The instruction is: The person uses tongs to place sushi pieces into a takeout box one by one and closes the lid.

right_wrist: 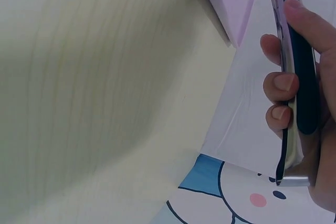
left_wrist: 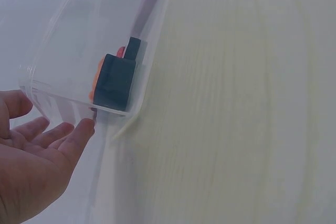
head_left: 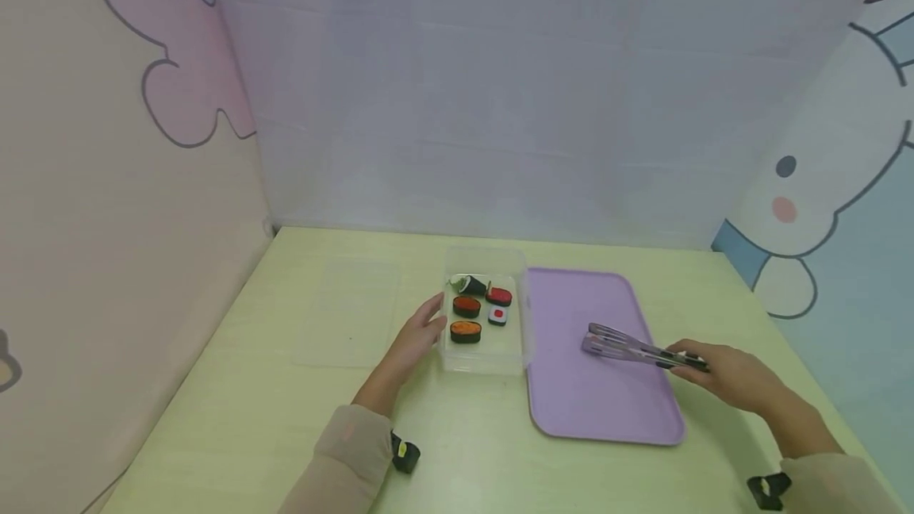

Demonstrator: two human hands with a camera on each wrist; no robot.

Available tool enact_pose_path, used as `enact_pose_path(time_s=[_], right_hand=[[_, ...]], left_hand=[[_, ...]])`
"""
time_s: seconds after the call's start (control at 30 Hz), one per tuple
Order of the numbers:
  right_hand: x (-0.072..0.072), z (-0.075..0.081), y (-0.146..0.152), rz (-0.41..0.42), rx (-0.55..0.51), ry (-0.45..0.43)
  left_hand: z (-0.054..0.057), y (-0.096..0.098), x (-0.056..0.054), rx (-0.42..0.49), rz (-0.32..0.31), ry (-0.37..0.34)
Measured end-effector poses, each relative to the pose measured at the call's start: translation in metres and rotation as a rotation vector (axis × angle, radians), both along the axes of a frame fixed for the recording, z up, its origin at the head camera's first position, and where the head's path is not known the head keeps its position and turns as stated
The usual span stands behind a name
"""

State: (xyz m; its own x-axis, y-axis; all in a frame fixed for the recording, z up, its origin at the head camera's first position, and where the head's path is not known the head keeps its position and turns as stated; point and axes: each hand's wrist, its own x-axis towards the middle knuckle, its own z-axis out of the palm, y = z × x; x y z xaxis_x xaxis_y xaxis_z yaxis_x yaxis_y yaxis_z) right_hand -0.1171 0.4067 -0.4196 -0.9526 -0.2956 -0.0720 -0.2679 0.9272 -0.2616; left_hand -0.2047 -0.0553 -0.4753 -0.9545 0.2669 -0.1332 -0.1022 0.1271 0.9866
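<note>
My left hand (head_left: 417, 339) is at the left wall of a clear plastic box (head_left: 485, 363), its fingertips right at the wall in the left wrist view. Inside the box lie several sushi pieces: two dark-wrapped ones with orange tops (head_left: 466, 331), a small white roll (head_left: 497, 315) with a red centre, a red-topped piece (head_left: 499, 296) and a dark roll (head_left: 471, 285) with green at its end. My right hand (head_left: 731, 375) grips metal tongs (head_left: 628, 347) with dark handles by their grips. The slotted heads of the tongs are over a purple tray (head_left: 600, 407), with nothing between them.
The purple tray stands right of the box, its left edge against the box's side in the head view. A flat transparent sheet, like a lid (head_left: 350, 312), lies left of the box. Walls with cartoon drawings enclose the pale yellow table (head_left: 457, 458).
</note>
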Motion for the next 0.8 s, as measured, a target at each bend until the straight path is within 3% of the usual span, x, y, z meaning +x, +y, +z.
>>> enact_pose_path(time_s=[0.27,0.6,0.8], right_hand=[[-0.006,0.012,-0.016,0.035,-0.02,0.093],[-0.026,0.039,-0.05,0.101,-0.034,0.151],[-0.038,0.041,-0.075,0.171,-0.066,0.164]], left_hand=[[0.001,0.0,0.001,-0.01,0.008,-0.011],[-0.001,0.0,0.0,-0.021,0.025,-0.021],[0.0,0.0,0.0,-0.02,0.015,0.002]])
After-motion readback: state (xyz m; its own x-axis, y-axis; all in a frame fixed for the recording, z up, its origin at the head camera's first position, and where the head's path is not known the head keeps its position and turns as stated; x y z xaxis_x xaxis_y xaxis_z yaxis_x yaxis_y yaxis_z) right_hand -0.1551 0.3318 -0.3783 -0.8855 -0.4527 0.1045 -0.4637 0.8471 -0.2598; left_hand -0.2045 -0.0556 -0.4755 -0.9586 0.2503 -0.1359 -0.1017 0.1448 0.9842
